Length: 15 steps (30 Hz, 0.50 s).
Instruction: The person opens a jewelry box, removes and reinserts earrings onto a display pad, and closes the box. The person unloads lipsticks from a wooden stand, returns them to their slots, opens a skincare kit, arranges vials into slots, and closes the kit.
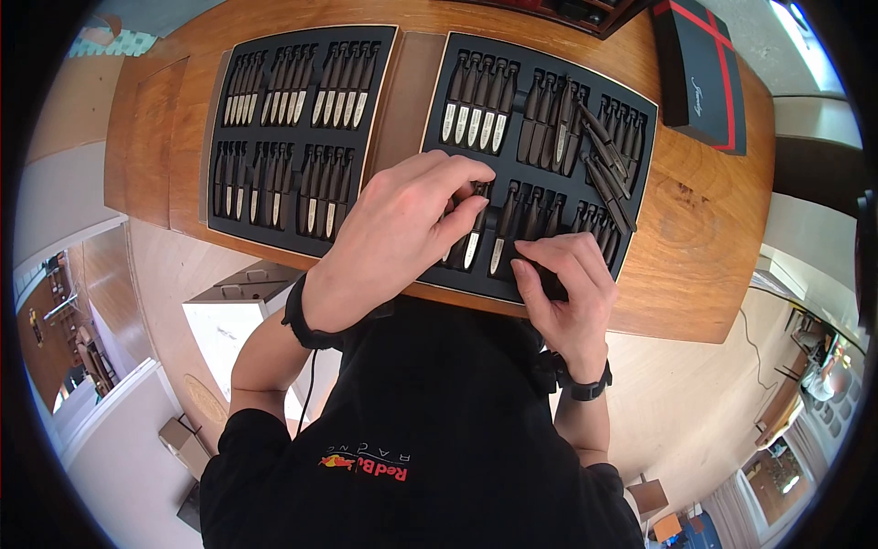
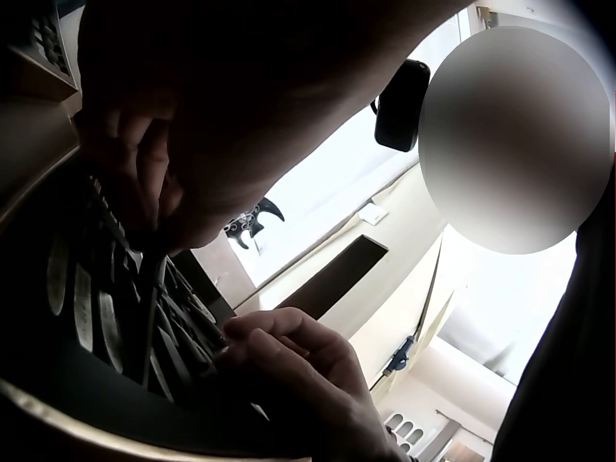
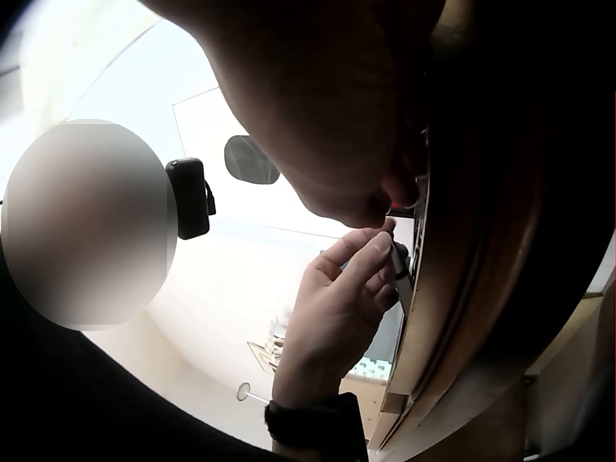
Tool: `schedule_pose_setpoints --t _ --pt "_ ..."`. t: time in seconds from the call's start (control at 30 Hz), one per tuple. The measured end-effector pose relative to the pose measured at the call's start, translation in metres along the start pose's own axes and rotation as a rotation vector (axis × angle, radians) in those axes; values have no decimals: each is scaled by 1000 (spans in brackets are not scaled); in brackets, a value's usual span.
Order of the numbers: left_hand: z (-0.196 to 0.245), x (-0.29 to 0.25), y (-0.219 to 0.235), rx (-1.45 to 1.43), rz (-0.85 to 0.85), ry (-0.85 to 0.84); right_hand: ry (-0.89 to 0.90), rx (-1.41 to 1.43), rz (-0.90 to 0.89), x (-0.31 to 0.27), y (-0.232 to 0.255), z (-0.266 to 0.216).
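My left hand (image 1: 402, 206) pinches a slim dark stick (image 2: 150, 322) between thumb and fingers, above the lower row of the right black tray (image 1: 512, 167). Rows of similar sticks with silver ends (image 1: 474, 110) fill the slots of this tray. The right hand (image 1: 576, 284) is at the tray's front edge, fingers loosely bent and fingertips beside the stick with a silver end (image 1: 499, 242). Nothing shows in its grasp. Several loose dark sticks (image 1: 605, 151) lie crosswise over the tray's right side. What the sticks are does not show.
A left black tray (image 1: 288, 134) holds more of these sticks in groups. Both trays lie on a wooden table (image 1: 695, 238). A dark box with a red ribbon (image 1: 700, 78) stands at the back right, and a wooden case (image 1: 585, 11) is at the far edge.
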<state>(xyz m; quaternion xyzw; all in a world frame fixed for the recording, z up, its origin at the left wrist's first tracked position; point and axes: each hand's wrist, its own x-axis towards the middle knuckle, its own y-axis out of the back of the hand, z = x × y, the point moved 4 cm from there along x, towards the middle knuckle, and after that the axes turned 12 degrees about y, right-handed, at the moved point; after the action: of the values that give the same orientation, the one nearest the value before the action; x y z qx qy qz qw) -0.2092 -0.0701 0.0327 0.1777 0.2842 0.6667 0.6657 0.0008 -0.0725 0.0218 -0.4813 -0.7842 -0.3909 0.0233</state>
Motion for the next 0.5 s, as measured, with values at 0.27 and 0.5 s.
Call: schedule_pose_setpoints --t 0.27,0.5 --pt "-4 1 -8 217 110 -59 1 5 -2 0 1 0" --pt "-6 -5 -2 203 99 -116 -13 18 -6 0 0 1"
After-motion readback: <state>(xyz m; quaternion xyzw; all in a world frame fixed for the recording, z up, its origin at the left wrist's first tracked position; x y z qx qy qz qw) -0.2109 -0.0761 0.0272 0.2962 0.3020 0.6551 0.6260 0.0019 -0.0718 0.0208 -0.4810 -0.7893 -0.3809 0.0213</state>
